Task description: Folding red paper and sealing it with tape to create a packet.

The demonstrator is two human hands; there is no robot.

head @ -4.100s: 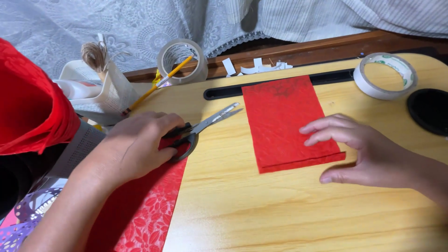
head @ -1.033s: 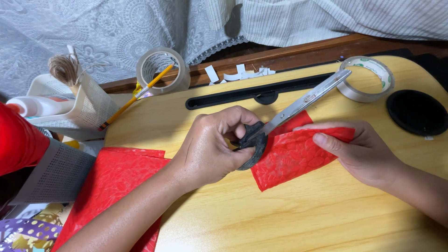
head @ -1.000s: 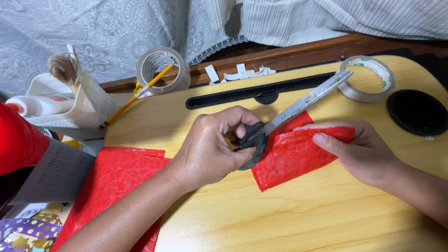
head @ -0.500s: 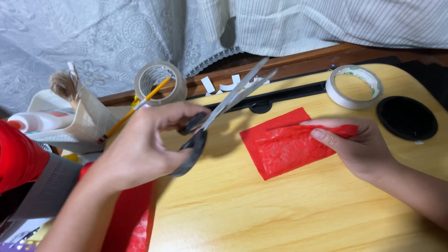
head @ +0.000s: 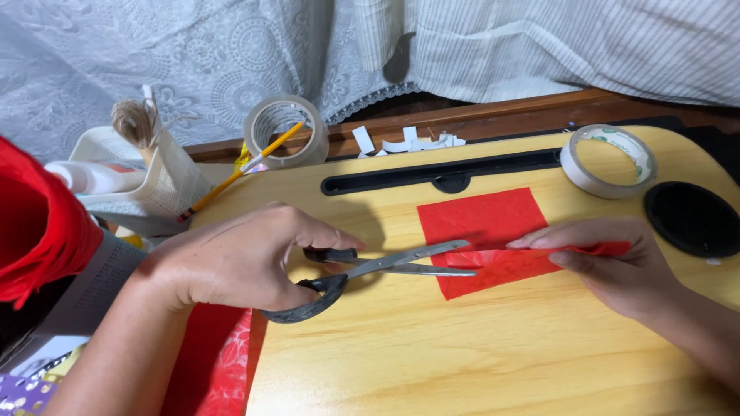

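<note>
Head view: left hand (head: 231, 258) has thumb and fingers through the black handles of the scissors (head: 370, 270), closed around them. Blades slightly parted, long axis roughly horizontal, tips pointing right at the left edge of the red paper (head: 489, 239). The tips overlap that edge; whether paper sits between the blades I cannot tell.

Red paper lies just right of the scissors' tips, on the wooden lap desk (head: 478, 354), below its black slot (head: 439, 169). Right hand (head: 617, 266) is at the paper's right end, thumb and fingers pinching a lifted fold, so it is the nearer hand to the paper; left hand is well back, at the handle end.

Paper: thin, bright red, roughly rectangular, creased along the middle, faint texture.

Around the paper: white tape roll (head: 609, 160) upper right, black round recess (head: 694, 219) to the right, clear tape roll (head: 285, 131) with a yellow pencil (head: 239, 173) upper left, more red patterned sheet (head: 220, 362) lower left off the desk edge.
</note>
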